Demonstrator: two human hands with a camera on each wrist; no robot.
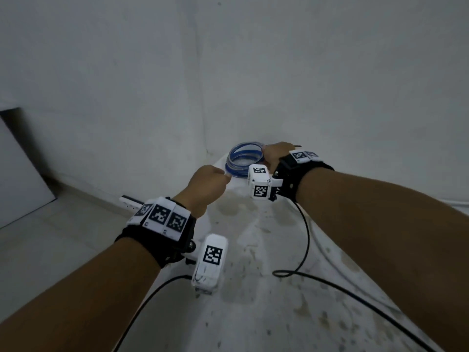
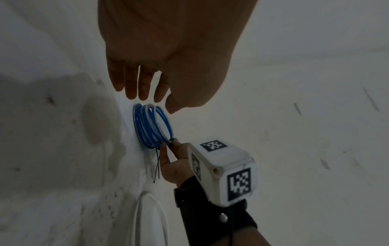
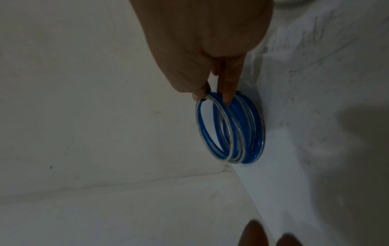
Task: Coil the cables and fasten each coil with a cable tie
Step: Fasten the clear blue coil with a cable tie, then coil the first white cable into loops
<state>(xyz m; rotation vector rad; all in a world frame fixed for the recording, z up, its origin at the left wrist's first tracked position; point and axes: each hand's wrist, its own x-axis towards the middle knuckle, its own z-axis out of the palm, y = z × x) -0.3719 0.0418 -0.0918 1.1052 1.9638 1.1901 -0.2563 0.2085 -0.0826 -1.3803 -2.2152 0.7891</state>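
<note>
A coil of blue and clear cable (image 1: 244,159) lies at the far edge of the white table (image 1: 266,250), near the wall corner. My right hand (image 1: 275,154) pinches the coil's right side between thumb and forefinger; the right wrist view shows this grip (image 3: 212,98) on the coil (image 3: 231,131). A black cable tie (image 2: 156,164) sits at the pinched spot, its thin tails sticking out past the right hand's fingers (image 2: 166,149). My left hand (image 2: 155,99) hovers with straight fingers just beside the coil (image 2: 152,126), holding nothing.
The table top is stained and speckled. A white cable (image 1: 327,252) runs along its right side. Black wrist-camera leads (image 1: 307,240) trail over the table. A flat board (image 1: 17,174) leans on the left wall above the floor.
</note>
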